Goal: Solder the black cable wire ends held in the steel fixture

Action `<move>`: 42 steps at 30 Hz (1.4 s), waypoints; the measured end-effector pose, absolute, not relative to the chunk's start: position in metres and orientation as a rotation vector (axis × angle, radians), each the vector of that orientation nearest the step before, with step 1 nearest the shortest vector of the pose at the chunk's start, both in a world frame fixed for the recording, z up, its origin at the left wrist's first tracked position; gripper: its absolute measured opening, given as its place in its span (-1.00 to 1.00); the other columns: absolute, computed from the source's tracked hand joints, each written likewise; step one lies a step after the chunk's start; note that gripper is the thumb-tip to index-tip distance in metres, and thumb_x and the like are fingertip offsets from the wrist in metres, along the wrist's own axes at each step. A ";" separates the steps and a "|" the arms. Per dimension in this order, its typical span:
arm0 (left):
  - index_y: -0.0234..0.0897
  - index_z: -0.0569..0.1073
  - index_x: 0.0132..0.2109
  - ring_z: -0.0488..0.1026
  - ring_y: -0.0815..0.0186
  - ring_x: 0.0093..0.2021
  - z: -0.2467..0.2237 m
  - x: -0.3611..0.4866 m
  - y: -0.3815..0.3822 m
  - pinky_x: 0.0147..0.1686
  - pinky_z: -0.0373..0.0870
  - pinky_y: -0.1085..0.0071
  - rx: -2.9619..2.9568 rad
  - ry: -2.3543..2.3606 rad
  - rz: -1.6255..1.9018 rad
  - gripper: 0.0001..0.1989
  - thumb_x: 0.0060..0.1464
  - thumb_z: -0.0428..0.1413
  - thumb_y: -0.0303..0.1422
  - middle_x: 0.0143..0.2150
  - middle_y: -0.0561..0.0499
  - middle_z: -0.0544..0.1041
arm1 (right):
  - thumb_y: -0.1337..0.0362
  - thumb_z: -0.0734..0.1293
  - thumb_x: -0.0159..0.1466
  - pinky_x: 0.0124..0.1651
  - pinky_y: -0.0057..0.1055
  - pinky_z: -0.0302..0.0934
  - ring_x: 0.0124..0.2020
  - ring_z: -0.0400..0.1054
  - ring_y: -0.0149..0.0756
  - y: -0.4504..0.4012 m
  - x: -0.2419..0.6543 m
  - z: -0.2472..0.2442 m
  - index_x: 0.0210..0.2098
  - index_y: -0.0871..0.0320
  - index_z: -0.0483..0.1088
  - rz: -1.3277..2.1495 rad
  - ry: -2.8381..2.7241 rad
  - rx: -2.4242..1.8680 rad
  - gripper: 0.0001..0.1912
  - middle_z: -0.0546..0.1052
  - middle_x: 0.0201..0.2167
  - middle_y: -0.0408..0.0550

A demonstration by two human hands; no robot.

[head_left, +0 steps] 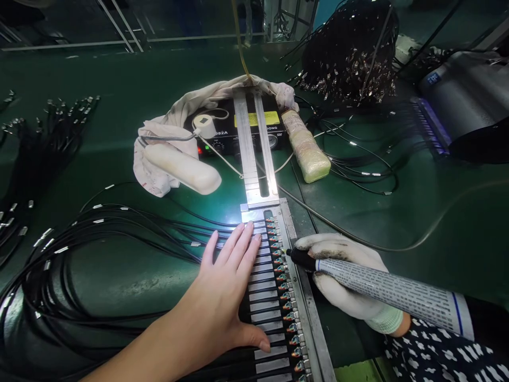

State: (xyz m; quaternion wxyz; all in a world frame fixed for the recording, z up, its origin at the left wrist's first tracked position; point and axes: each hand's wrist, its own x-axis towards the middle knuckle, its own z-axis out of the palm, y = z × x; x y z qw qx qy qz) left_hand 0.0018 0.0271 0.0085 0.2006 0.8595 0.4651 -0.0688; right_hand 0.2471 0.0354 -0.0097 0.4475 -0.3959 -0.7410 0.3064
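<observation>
My left hand [228, 289] is bare, its fingers spread, and lies over black cables [186, 225] set side by side in a long metal fixture [292, 228]. In a stained white glove, my right hand [350, 276] is closed around a pen-shaped tool [369, 284] with a grey patterned barrel and black nose. The tool's tip is at the row of metal cable ends [283, 277], where small coloured wires show. I cannot tell whether it touches them. Past the fixture's far end, a bright light falls beside my left fingertips.
A black control box [222, 139] stands behind the fixture, with a wrapped cream handle [181, 167] and a taped yellowish block [308, 148] beside it. Cable bundles lie at left [43, 143] and back right [350, 58]. A dark machine [465, 106] sits at right.
</observation>
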 end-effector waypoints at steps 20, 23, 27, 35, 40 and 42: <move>-0.44 -0.14 0.41 -0.25 -0.16 0.44 0.008 0.003 0.028 0.30 -0.29 -0.27 2.440 1.314 -0.237 0.45 -0.48 0.26 0.30 0.44 -0.35 -0.26 | 0.47 0.42 0.06 0.05 -0.38 0.37 -0.08 0.48 -0.26 0.037 0.245 -0.011 -0.18 0.11 0.40 0.779 -1.823 -1.008 -0.67 0.56 -0.10 -0.05; -0.43 -0.14 0.41 -0.26 -0.15 0.44 0.007 0.004 0.028 0.30 -0.28 -0.28 2.439 1.313 -0.245 0.45 -0.48 0.26 0.30 0.44 -0.34 -0.27 | 0.47 0.41 0.07 0.05 -0.40 0.36 -0.08 0.48 -0.28 0.037 0.245 -0.010 -0.19 0.12 0.41 0.762 -1.830 -1.014 -0.68 0.56 -0.11 -0.05; -0.44 -0.16 0.41 -0.29 -0.15 0.44 0.008 0.003 0.028 0.30 -0.28 -0.30 2.438 1.312 -0.261 0.46 -0.47 0.25 0.30 0.44 -0.32 -0.31 | 0.47 0.41 0.08 0.05 -0.42 0.35 -0.08 0.48 -0.29 0.037 0.245 -0.009 -0.19 0.13 0.41 0.750 -1.835 -1.024 -0.69 0.56 -0.10 -0.04; -0.43 -0.16 0.41 -0.29 -0.14 0.44 0.009 0.005 0.027 0.29 -0.28 -0.30 2.417 1.318 -0.277 0.45 -0.46 0.24 0.32 0.44 -0.30 -0.32 | 0.48 0.39 0.07 0.02 -0.36 0.38 -0.09 0.48 -0.26 0.034 0.248 -0.009 -0.18 0.10 0.40 0.758 -1.842 -0.979 -0.67 0.56 -0.11 -0.06; -0.43 -0.17 0.41 -0.30 -0.14 0.44 0.007 0.004 0.027 0.29 -0.28 -0.30 2.417 1.315 -0.267 0.46 -0.46 0.22 0.33 0.44 -0.30 -0.33 | 0.49 0.40 0.07 0.02 -0.36 0.38 -0.10 0.49 -0.26 0.034 0.247 -0.009 -0.18 0.10 0.40 0.769 -1.839 -0.997 -0.68 0.56 -0.12 -0.06; -0.43 -0.17 0.41 -0.31 -0.14 0.44 0.007 0.003 0.027 0.30 -0.28 -0.30 2.418 1.309 -0.263 0.45 -0.45 0.20 0.35 0.44 -0.30 -0.33 | 0.48 0.40 0.08 0.03 -0.34 0.38 -0.09 0.49 -0.25 0.035 0.247 -0.009 -0.18 0.10 0.41 0.769 -1.832 -1.007 -0.69 0.56 -0.12 -0.05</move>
